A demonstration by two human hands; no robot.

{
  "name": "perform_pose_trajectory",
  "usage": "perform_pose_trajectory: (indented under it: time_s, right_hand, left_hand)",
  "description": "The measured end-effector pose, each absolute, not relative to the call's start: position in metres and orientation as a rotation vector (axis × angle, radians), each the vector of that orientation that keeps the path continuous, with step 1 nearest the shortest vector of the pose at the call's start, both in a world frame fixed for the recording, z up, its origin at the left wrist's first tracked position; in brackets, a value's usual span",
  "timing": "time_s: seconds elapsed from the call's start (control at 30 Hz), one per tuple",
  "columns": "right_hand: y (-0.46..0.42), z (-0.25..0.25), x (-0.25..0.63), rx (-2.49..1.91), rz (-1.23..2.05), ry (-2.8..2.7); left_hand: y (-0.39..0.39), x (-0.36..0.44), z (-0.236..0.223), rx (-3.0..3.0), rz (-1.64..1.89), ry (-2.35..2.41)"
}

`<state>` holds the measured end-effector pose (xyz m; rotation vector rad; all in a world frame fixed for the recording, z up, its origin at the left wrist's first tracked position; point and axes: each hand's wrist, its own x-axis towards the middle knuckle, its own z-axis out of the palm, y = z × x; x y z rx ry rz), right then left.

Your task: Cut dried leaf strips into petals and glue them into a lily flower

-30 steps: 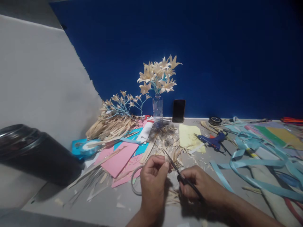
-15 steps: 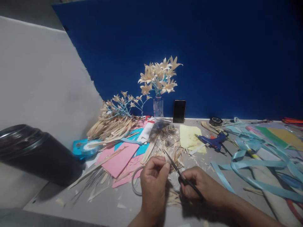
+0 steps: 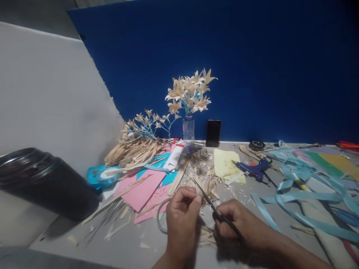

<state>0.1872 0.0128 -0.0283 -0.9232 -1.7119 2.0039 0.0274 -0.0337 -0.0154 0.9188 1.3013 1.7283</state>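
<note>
My left hand (image 3: 183, 216) is closed in a pinch on a small pale piece of dried husk (image 3: 200, 192), mostly covered by the thumb and fingers. My right hand (image 3: 238, 222) grips dark scissors (image 3: 206, 198) by the handles. Their blades slant up and to the left, passing just beside the husk piece; whether they touch it I cannot tell. Beneath both hands lie scattered husk scraps (image 3: 209, 181). A thin grey ring (image 3: 159, 220) is partly hidden behind my left hand.
A bottle (image 3: 188, 134) holding cream flowers (image 3: 190, 91) stands at the back, beside a phone (image 3: 213, 133). Rightward lie a blue glue gun (image 3: 254, 169) on yellow paper (image 3: 224, 162) and loose blue ribbon (image 3: 303, 198). Pink sheets (image 3: 144, 190), a husk bundle (image 3: 134, 149) and a black flask (image 3: 50, 183) occupy the left.
The whole view has shifted slightly, with background things a little farther right and lower. Both hands keep nearly the same pose, holding the husk piece and the scissors.
</note>
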Motion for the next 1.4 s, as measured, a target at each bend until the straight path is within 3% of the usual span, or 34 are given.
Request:
perform_pose_trajectory:
  time_s: [0.43, 0.63, 1.0, 1.2, 1.4]
  right_hand:
    - [0.013, -0.025, 0.189, -0.958, 1.958, -1.805]
    - [0.013, -0.032, 0.188, -1.044, 1.988, -1.6]
    - [0.012, -0.008, 0.191, -0.927, 1.581, -1.502]
    - [0.011, -0.011, 0.194, -0.92, 1.696, -1.498]
    - [0.012, -0.006, 0.196, -0.956, 1.668, -1.656]
  left_hand:
    - [-0.036, 0.02, -0.014, 1.015, 1.708, 1.305]
    - [-0.04, 0.014, -0.02, 0.975, 1.623, 1.281]
    - [-0.045, 0.039, -0.04, 0.604, 1.381, 1.053]
    - [-0.046, 0.038, -0.031, 0.555, 1.272, 0.852]
    - [-0.042, 0.03, -0.019, 0.784, 1.269, 1.029]
